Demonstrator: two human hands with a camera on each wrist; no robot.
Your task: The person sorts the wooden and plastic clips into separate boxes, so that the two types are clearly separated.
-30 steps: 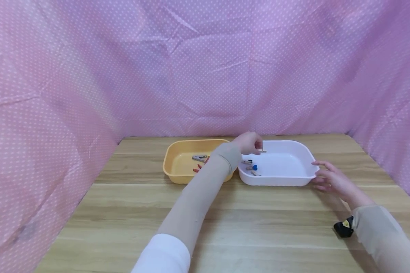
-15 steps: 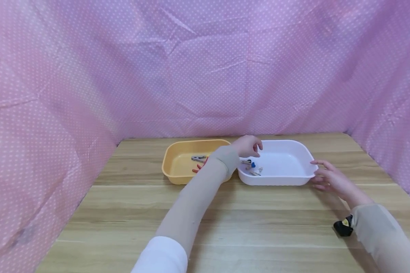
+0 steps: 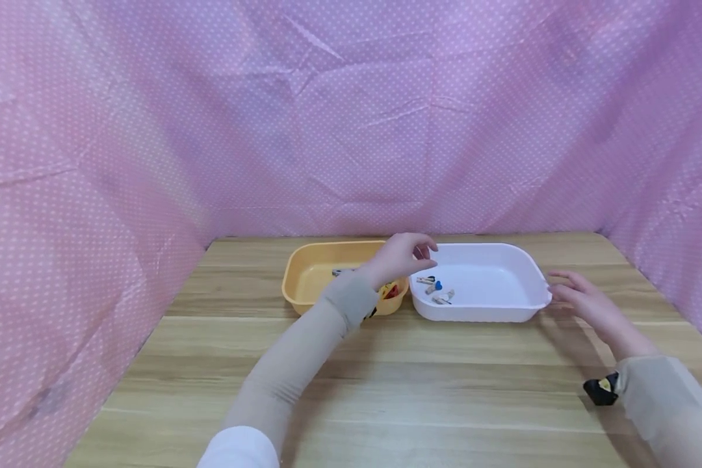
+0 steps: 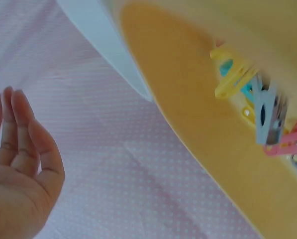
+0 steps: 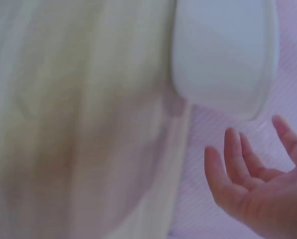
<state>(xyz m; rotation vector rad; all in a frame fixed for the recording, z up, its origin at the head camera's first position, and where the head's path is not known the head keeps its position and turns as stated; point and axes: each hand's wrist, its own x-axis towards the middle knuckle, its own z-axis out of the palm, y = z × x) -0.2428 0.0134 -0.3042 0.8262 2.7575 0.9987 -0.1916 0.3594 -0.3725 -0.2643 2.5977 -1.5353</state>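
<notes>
My left hand (image 3: 406, 255) hovers over the gap between a yellow tray (image 3: 304, 286) and a white tray (image 3: 503, 313), fingers relaxed and empty; in the left wrist view the left hand (image 4: 19, 169) shows nothing in its palm. Small wooden clothespins (image 3: 437, 290), one with a blue heart, lie in the white tray's left part. Coloured clothespins (image 4: 260, 112) lie in the yellow tray (image 4: 188, 114). My right hand (image 3: 582, 300) is open just right of the white tray, apart from its rim; the right wrist view shows the right hand (image 5: 257, 184) with fingers spread below the white tray (image 5: 223, 55).
Both trays stand side by side at the back of a wooden table (image 3: 421, 383). Pink dotted cloth (image 3: 351, 130) walls in the back and both sides. A black wrist camera (image 3: 599, 390) sits on my right forearm.
My left hand let a wooden clothespin drop into the white tray, then drew back left toward the yellow tray. My right hand came off the white tray's right rim.
</notes>
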